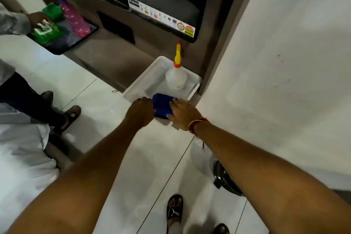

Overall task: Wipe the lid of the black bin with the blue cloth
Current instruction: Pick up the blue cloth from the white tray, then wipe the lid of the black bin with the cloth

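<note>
Near bottom edge: sandalled foot (174,213) on white floor tiles (133,167). Black bin (227,181) sits by the wall (275,62) at right, mostly hidden under the right forearm; can't see its lid properly. Both arms reach forward to a white tray (144,86) on the floor. Blue cloth (161,105) lies folded at the tray's near edge, between the hands. Left hand (140,111) touches its left side, fingers curled under, out of view, so grip can't be told. Right hand (183,114), red thread at wrist, lies on its right side, fingers spread flat, not closed. Behind cloth, in tray: clear spray bottle (175,77), yellow nozzle, upright. Far left: second person's hand on green pack (46,31) in a dark tray (76,41).
</note>
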The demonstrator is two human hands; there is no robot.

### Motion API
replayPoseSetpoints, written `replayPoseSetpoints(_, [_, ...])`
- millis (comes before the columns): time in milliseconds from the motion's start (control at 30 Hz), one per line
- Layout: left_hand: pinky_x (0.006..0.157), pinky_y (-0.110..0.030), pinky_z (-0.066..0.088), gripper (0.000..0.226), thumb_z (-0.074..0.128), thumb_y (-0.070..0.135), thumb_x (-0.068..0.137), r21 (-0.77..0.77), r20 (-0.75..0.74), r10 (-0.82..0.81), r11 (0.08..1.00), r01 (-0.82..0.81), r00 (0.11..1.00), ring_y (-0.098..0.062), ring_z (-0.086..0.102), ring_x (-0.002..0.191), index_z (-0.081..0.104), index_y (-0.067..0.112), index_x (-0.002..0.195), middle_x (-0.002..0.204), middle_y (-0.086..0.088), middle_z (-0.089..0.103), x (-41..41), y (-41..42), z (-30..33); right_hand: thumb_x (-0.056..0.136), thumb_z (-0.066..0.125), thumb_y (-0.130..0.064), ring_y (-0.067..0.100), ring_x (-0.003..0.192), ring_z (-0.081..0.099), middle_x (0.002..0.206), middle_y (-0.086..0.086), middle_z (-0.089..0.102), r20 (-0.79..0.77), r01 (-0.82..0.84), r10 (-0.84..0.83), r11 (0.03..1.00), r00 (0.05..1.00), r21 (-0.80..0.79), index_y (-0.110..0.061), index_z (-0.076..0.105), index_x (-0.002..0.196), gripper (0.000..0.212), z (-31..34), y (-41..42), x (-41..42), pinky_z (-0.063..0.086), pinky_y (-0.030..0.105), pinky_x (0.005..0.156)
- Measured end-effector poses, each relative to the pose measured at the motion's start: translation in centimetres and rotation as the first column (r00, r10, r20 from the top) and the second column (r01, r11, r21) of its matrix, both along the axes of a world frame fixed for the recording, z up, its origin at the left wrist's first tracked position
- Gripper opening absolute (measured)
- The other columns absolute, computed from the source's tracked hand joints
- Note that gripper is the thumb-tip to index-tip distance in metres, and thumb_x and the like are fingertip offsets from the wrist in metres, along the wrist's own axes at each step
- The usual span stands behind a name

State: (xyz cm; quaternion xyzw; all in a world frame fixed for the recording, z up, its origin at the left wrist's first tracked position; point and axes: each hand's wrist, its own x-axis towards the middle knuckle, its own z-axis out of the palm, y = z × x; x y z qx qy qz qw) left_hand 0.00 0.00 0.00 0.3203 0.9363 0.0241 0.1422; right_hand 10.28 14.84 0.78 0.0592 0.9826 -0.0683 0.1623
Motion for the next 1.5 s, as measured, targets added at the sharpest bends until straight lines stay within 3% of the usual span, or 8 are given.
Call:
replayPoseSetpoints(200, [0.097, -0.048, 0.053, 0.047, 0.053, 0.038, 0.098, 0.051, 0.135, 0.118, 0.991, -0.126, 0.984, -0.038, 0.060, 0.114, 0.055, 0.000, 0.126, 0.124, -0.021, 0.062, -2.1, 2.8, -3.0, 0.101, 0.032, -0.041, 0.036, 0.124, 0.049, 0.136, 0.021, 0.055, 0.026, -0.064, 0.062, 0.992, 0.998, 0.111, -0.002, 0.054, 0.130, 0.054, -3.1, 0.5, -2.8, 0.032, 0.047, 0.108])
replayPoseSetpoints(633, [0.103, -0.047, 0.044, 0.050, 0.058, 0.037, 0.095, 0.138, 0.444, 0.478, 0.799, -0.585, 0.758, -0.040, 0.052, 0.125, 0.049, 0.004, 0.132, 0.136, -0.023, 0.054, -3.7, 6.7, -4.2, 0.099, 0.040, -0.039, 0.035, 0.137, 0.043, 0.147, 0.020, 0.048, -0.109, -0.015, 0.017, 1.000, 0.994, 0.012, -0.002, 0.045, 0.142, 0.056, -5.6, 1.6, -2.8, 0.025, 0.047, 0.121])
replayPoseSetpoints(800, [0.095, -0.037, 0.056, 0.046, 0.066, 0.017, 0.092, 0.517, 0.551, 0.372, 0.551, -0.655, 0.747, -0.029, 0.061, 0.120, 0.047, 0.007, 0.133, 0.133, -0.014, 0.060, -0.8, 8.4, 1.2, 0.094, 0.055, -0.038, 0.031, 0.151, 0.021, 0.162, 0.017, 0.023, -0.328, 0.126, -0.211, 0.957, 0.921, -0.261, -0.004, 0.017, 0.155, 0.079, -3.4, 3.0, -0.7, 0.023, 0.044, 0.122])
replayPoseSetpoints(1000, [0.076, -0.007, 0.051, 0.055, 0.072, 0.025, 0.088, 0.706, 0.501, 0.157, 0.494, -0.508, 0.851, -0.014, 0.060, 0.109, 0.045, 0.010, 0.134, 0.130, -0.006, 0.062, 7.7, 12.5, 5.9, 0.083, 0.068, -0.047, 0.022, 0.154, 0.003, 0.167, 0.006, 0.002, -0.375, 0.279, -0.498, 0.818, 0.782, -0.504, -0.012, -0.002, 0.157, 0.108, -0.4, 5.2, 4.9, 0.027, 0.044, 0.121])
replayPoseSetpoints(1133, [0.067, -0.001, 0.050, 0.056, 0.072, 0.023, 0.088, 0.687, 0.597, 0.035, 0.493, -0.534, 0.801, -0.005, 0.062, 0.098, 0.043, 0.010, 0.134, 0.123, -0.003, 0.063, 13.9, 16.4, 5.3, 0.086, 0.070, -0.036, 0.020, 0.153, 0.009, 0.167, 0.002, 0.004, -0.384, 0.412, -0.634, 0.750, 0.671, -0.518, -0.019, -0.001, 0.157, 0.102, -0.7, 8.1, 10.2, 0.036, 0.044, 0.117])
replayPoseSetpoints(1267, [0.079, -0.018, 0.060, 0.045, 0.065, 0.024, 0.094, 0.601, 0.718, -0.119, 0.602, -0.525, 0.686, -0.012, 0.069, 0.093, 0.043, 0.011, 0.131, 0.113, -0.003, 0.067, 20.0, 20.7, 0.9, 0.095, 0.058, -0.027, 0.022, 0.135, 0.049, 0.156, 0.002, 0.038, -0.183, 0.558, -0.845, 0.479, 0.503, -0.678, -0.034, 0.011, 0.154, 0.076, -4.2, 11.9, 18.5, 0.049, 0.043, 0.105])
replayPoseSetpoints(1367, [0.073, -0.016, 0.050, 0.036, 0.060, 0.033, 0.096, 0.491, 0.779, -0.137, 0.740, -0.460, 0.611, -0.017, 0.070, 0.098, 0.051, 0.018, 0.128, 0.113, -0.002, 0.071, 23.8, 23.6, -5.9, 0.098, 0.050, -0.023, 0.014, 0.118, 0.060, 0.134, 0.001, 0.061, -0.063, 0.581, -0.936, 0.266, 0.346, -0.769, -0.024, 0.037, 0.147, 0.051, -9.8, 14.1, 26.0, 0.048, 0.032, 0.105])
replayPoseSetpoints(1500, [0.096, -0.021, 0.044, 0.056, 0.057, 0.035, 0.097, 0.378, 0.606, -0.271, 0.925, 0.029, 0.748, -0.022, 0.054, 0.127, 0.040, 0.014, 0.146, 0.141, -0.007, 0.056, 28.2, 25.1, -18.4, 0.094, 0.051, -0.008, 0.029, 0.092, 0.067, 0.097, 0.004, 0.069, 0.112, 0.646, -0.993, -0.070, 0.023, -0.760, -0.022, 0.057, 0.120, 0.030, -21.2, 16.7, 35.8, 0.055, 0.029, 0.076])
